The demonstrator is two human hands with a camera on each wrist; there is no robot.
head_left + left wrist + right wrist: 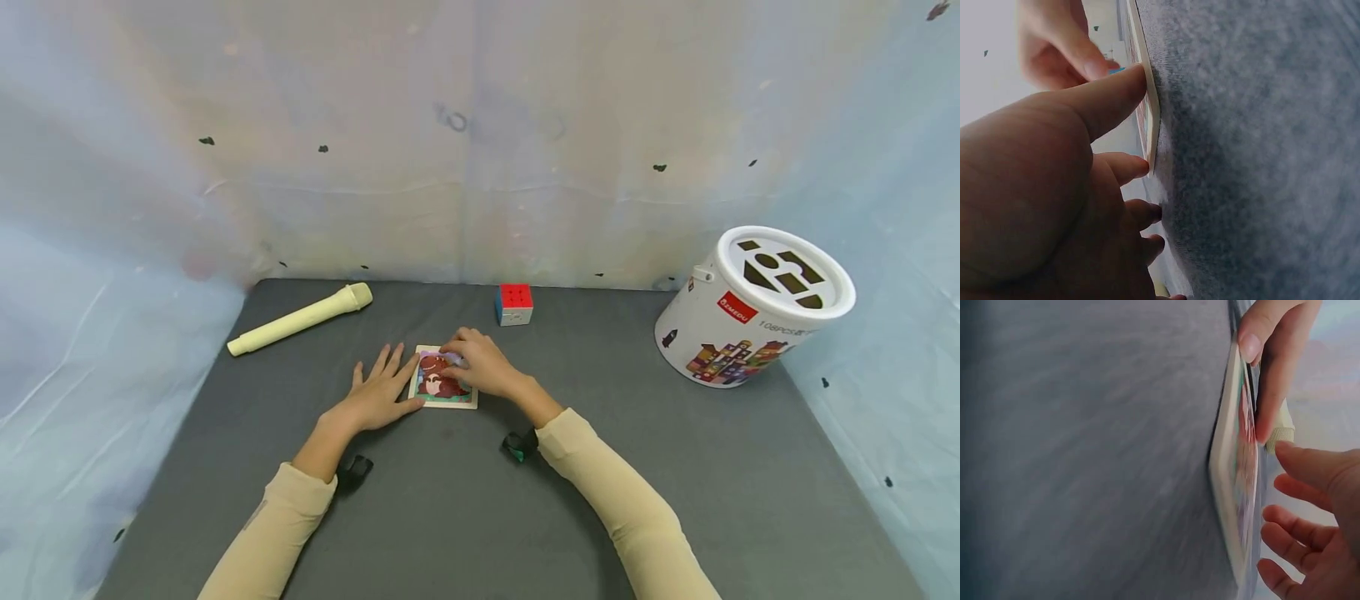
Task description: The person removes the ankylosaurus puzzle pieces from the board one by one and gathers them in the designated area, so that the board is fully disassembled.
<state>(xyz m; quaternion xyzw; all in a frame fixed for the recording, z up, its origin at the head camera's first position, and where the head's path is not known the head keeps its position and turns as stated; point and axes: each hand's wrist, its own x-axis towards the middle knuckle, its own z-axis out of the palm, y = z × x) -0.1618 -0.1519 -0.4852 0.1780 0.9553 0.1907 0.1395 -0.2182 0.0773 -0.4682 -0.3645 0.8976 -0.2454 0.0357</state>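
On the grey table lies a small picture board (444, 400) with a pale frame and a reddish-brown cartoon animal, seen edge-on in the right wrist view. With fingers spread, my left hand (381, 398) rests at its left side. The left thumb (1124, 84) touches the frame's near edge and the index fingertip is at another part of the edge. My right hand (483, 364) hovers over the board's upper right, fingers bent loosely. In the right wrist view, a gap separates the right thumb (1310, 464) from the fingers; nothing shows between them. The right hand hides part of the picture.
A pale yellow stick-like tube (300, 320) lies at the back left. Behind the board stands a red, white and blue puzzle cube (515, 305). A white bucket (738, 333) with a shape-sorter lid is at the right. Pale sheeting (465, 208) closes off the back and sides.
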